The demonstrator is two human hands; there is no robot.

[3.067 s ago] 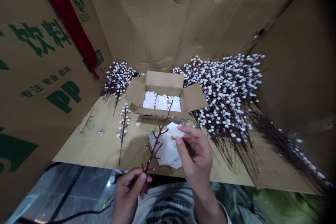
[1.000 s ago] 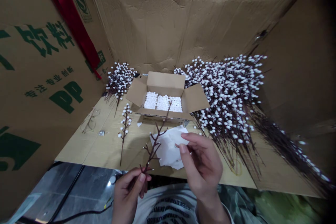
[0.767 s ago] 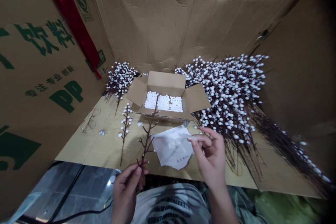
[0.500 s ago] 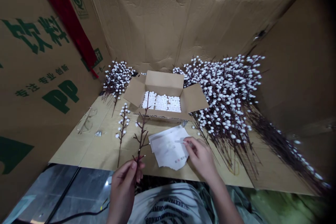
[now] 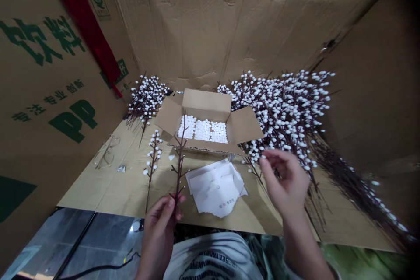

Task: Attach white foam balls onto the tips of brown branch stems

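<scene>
In the head view, the left hand [image 5: 160,223] is closed around the lower part of a brown branch [image 5: 179,166], with the thumb pressing it against the fingers. This branch has small bare twigs and stands almost upright before the person. Its upper end passes in front of an open cardboard box [image 5: 206,101]; whether it touches the box cannot be told.

The right hand [image 5: 285,181] is on the other side, raised near the large pile of white-berried branches [image 5: 278,109]. Its fingers are curled and the thumb is close to the index finger. A small white spot is seen at the fingertips, but one cannot tell whether the hand holds it or whether it belongs to the pile behind.

Inside the box lie white balls [image 5: 202,130], in three groups side by side. Nearer to the person, between the two hands, sheets of white paper [image 5: 213,188] lie overlapping on the cardboard surface [image 5: 114,192]. To the left of the held branch lies a single branch with white berries [image 5: 152,155], and farther back is a smaller bunch of berried branches [image 5: 149,96]. A pair of glasses [image 5: 106,153] rests near the left cardboard wall [image 5: 74,120], from which a red ribbon [image 5: 85,26] hangs.
</scene>
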